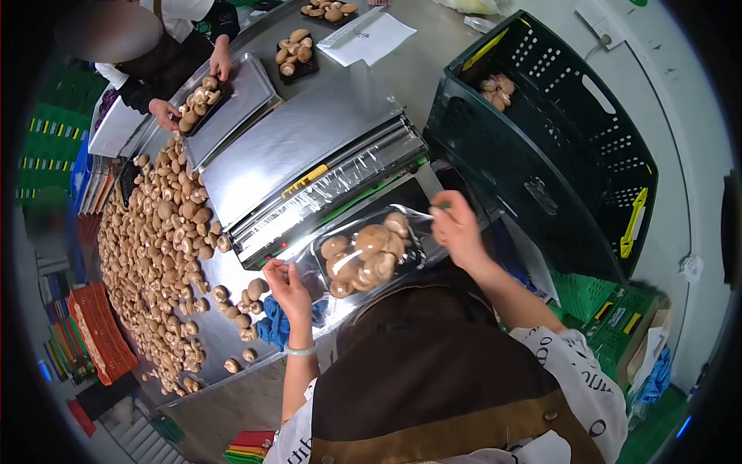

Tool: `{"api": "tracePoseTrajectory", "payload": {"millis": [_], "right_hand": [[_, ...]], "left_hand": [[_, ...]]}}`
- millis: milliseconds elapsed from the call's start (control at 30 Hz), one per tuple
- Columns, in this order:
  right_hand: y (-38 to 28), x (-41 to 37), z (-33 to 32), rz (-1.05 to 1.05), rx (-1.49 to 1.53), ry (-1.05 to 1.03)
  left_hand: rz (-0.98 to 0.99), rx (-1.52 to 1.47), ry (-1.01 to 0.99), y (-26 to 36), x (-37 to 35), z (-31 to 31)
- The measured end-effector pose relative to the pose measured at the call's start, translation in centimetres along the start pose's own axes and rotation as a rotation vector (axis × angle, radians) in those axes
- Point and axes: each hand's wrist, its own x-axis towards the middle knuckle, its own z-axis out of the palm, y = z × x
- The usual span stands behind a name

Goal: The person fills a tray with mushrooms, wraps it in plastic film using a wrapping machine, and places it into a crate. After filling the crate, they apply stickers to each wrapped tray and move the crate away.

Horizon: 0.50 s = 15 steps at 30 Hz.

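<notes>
A black tray [423, 255] heaped with brown mushrooms [372, 246] sits in front of my body, at the near edge of the wrapping machine [294, 147]. Clear plastic film [309, 259] stretches over the mushrooms and shines in the light. My left hand [287, 289] pinches the film at the tray's left side. On the other side, my right hand [457, 230] has its fingers closed on the film's upper right end. Behind the tray lies the machine's film roll [317, 197], with a yellow cutter piece [304, 180] along it.
Loose mushrooms [158, 247] cover the steel table at left. A co-worker's hands [165, 114] hold another filled tray [199, 104] beside a metal scale plate [247, 93]. A dark green crate [533, 147] with a mushroom pack inside stands right. A blue cloth [273, 323] lies near my left wrist.
</notes>
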Motion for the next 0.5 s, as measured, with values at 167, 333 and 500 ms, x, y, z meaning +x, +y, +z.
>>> {"api": "tracePoseTrajectory", "payload": {"millis": [167, 333, 500], "right_hand": [[4.7, -2.7, -8.0, -0.242, -0.579, 0.402], [15.3, -1.3, -9.2, -0.081, -1.009, 0.573], [5.2, 0.7, -1.4, -1.538, -1.231, 1.050]], "left_hand": [[0.243, 0.614, -0.253, -1.9, -0.1, 3.8], [0.769, 0.798, -0.436, -1.2, 2.2, 10.7], [0.063, -0.062, -0.807, 2.6, 0.3, 15.0]]}}
